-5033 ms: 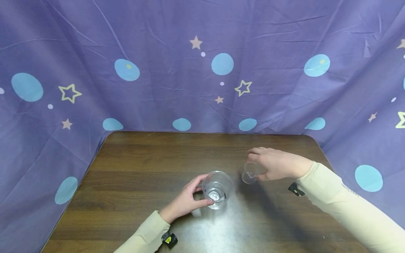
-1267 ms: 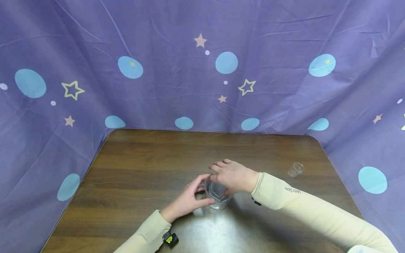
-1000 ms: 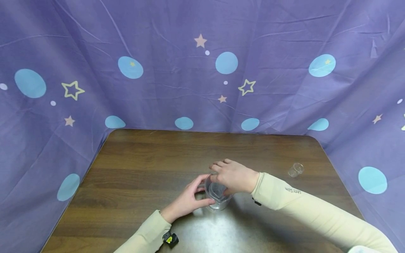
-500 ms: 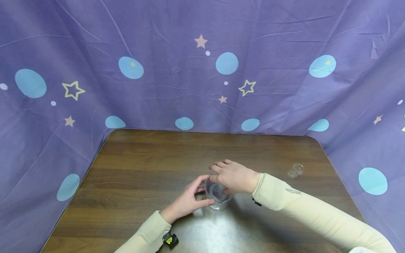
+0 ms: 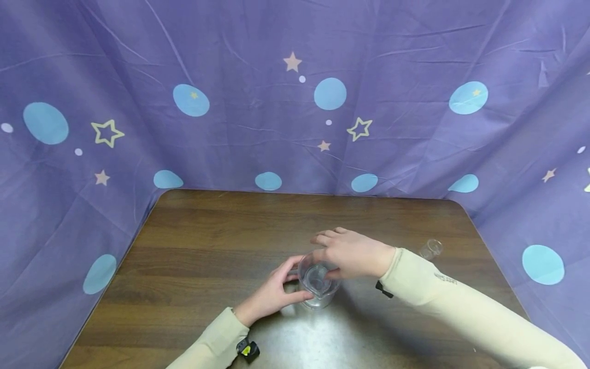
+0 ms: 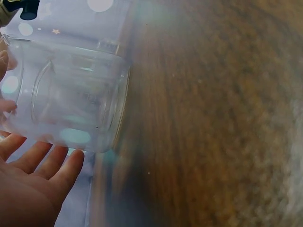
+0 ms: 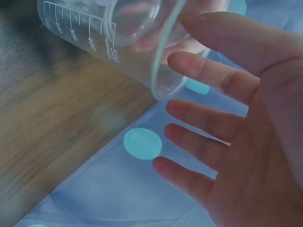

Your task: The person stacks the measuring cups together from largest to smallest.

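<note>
A large clear glass beaker (image 5: pixel 316 303) stands upright on the table, white markings up to 500 showing on its wall in the right wrist view. Inside it sits a smaller clear beaker (image 7: pixel 133 21). My left hand (image 5: pixel 272 294) holds the large beaker from the left, thumb at the near side and fingers round the far side. Over the rim's right side is my right hand (image 5: pixel 352 253), fingers spread and relaxed; the right wrist view shows nothing gripped in it. Its thumb and index finger are near the rim. Whether they touch the glass I cannot tell.
A tiny clear beaker (image 5: pixel 431 248) stands on the right part of the brown wooden table (image 5: pixel 207 230), partly behind the right sleeve (image 5: pixel 442 287). A purple curtain (image 5: pixel 230 102) with stars and blue spots surrounds the table's back and sides.
Over five seconds the right hand brought a smaller beaker from the right into the large one. In the last half second it loosened and rose slightly to the right. The left hand stayed put.
</note>
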